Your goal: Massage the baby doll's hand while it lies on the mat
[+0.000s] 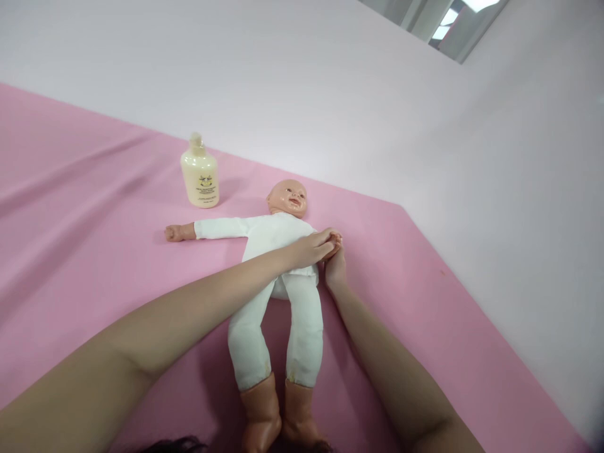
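Doll [264, 236]: on its back on the pink cloth [401, 270], its belly passing beneath my left forearm [212, 292].
Left hand [311, 248]: reaches across the doll, fingers curled closed around the end of its arm.
Right hand [336, 269]: meets my left beside the doll's waist, closed on that same arm's end.
Bottle [201, 179]: upright beyond the doll's outstretched arm, well apart from my hands.
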A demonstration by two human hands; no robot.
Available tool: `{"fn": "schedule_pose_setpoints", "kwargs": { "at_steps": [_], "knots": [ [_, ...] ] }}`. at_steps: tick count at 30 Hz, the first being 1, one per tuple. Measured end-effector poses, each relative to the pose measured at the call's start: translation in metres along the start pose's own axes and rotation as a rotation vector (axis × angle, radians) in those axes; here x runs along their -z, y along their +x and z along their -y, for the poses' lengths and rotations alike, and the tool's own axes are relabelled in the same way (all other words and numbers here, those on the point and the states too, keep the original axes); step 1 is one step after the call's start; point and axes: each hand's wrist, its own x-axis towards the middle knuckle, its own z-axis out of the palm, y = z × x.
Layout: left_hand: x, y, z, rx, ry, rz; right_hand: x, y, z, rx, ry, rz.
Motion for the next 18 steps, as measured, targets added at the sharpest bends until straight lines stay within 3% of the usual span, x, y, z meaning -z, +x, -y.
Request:
{"fn": "schedule_pose_setpoints", "kwargs": {
  "at_steps": [5,18],
  "knots": [
    [0.0001,-0.0007,-0.0014,-0.007,-0.005,-0.007,-0.0021,-0.0009,0.0014,-0.072,0.037,-0.046],
    [-0.0001,-0.0004,-0.0018,-0.017,0.0,-0.024,-0.0031,-0.001,0.004,-0.087,0.059,-0.073]
  ]
}}
